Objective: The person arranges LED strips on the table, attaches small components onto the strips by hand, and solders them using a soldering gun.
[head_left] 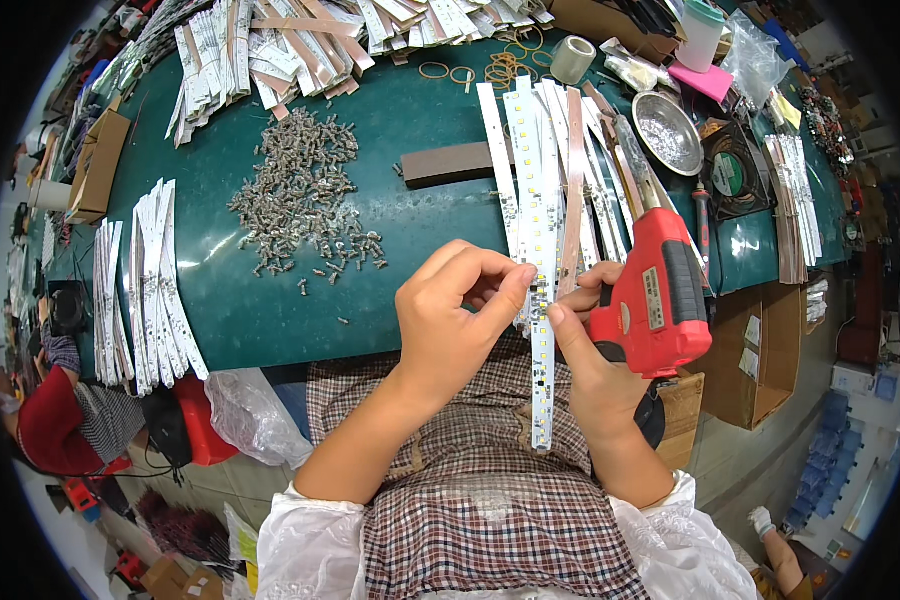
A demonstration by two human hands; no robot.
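Observation:
A long white LED strip (542,405) stands out over the table's front edge, its lower end in front of my checked apron. My right hand (602,375) pinches the strip with the thumb, while its fingers curl against a red and black power tool (658,300). My left hand (460,315) is closed, thumb and forefinger pressed together at the strip's left edge, beside some small dark parts on it. Whatever lies between those fingertips is too small to make out. More strips (575,180) lie fanned out behind my hands. Left of them spreads a heap of small metal parts (300,190).
The green table (260,325) carries strip bundles at left (158,290) and a large pile (270,50) at the back. A dark block (450,165), rubber bands (510,68), a tape roll (572,60), a metal bowl (667,133) and a fan (735,170) also lie there. Cardboard boxes (755,350) stand right.

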